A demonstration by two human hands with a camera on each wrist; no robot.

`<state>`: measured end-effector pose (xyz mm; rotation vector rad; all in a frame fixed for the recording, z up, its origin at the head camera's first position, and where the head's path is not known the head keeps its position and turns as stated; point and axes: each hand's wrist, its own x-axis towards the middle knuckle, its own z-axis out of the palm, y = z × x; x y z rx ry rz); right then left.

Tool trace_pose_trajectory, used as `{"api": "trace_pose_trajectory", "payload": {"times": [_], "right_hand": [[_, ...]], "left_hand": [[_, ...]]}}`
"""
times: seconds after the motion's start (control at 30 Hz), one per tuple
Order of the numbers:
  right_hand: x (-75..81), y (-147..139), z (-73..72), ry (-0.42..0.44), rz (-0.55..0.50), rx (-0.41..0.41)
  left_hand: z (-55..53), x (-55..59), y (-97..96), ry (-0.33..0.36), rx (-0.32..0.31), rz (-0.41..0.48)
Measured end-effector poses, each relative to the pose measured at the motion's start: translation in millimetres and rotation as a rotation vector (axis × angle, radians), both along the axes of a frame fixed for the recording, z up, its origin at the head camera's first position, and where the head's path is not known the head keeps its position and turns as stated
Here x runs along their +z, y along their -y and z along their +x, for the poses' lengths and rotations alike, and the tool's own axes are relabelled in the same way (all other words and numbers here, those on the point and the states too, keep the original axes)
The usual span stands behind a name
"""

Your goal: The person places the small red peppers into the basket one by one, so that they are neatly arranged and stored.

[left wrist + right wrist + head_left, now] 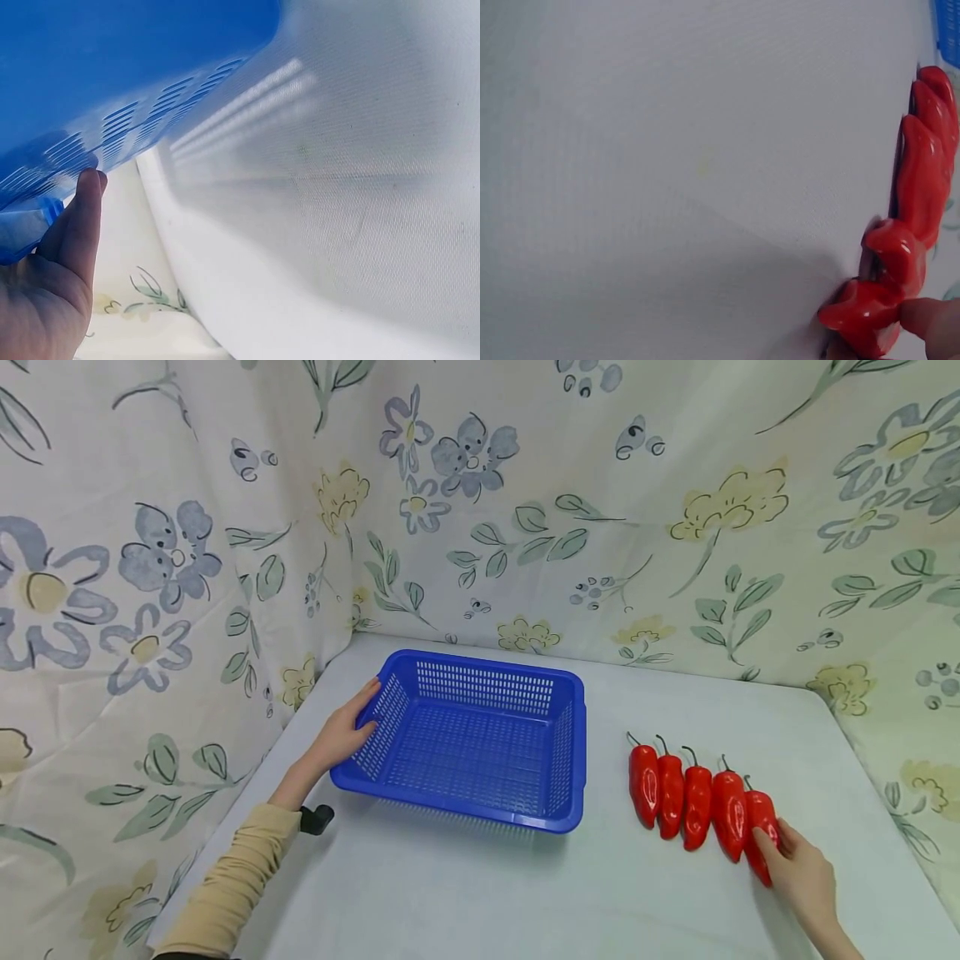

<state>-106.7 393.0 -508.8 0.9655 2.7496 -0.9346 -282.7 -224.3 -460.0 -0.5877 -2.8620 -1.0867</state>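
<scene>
A blue plastic basket with slotted walls holds nothing inside. My left hand grips its left side, the thumb over the rim on the inner wall. The left wrist view shows that hand against the slotted wall of the basket. Several glossy red peppers with thin dark stems lie side by side to the basket's right. At the right end of the row, my right hand pinches the last pepper between thumb and fingers. In the right wrist view, a fingertip presses that pepper.
Everything lies on a white table. A floral curtain hangs along its back and left sides. A black strap piece sits at my left wrist by the beige sleeve.
</scene>
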Motion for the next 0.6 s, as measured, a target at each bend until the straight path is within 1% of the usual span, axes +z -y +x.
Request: {"api": "trace_pose_trajectory", "payload": {"times": [0.13,0.37,0.6], "right_hand": [[2.1,-1.7,2.9,-0.004,-0.014,-0.025],[3.1,-6.6,8.0,-0.002,-0.081,-0.083],[4.1,-9.5,8.3,-0.005,-0.138,-0.125]], "left_hand": [[0.5,-0.3,-0.3,0.002,0.001,-0.001],[1.1,-1.5,-0.7,-0.003,0.005,-0.002],[1.8,-0.3,-0.3,0.005,-0.001,0.009]]}}
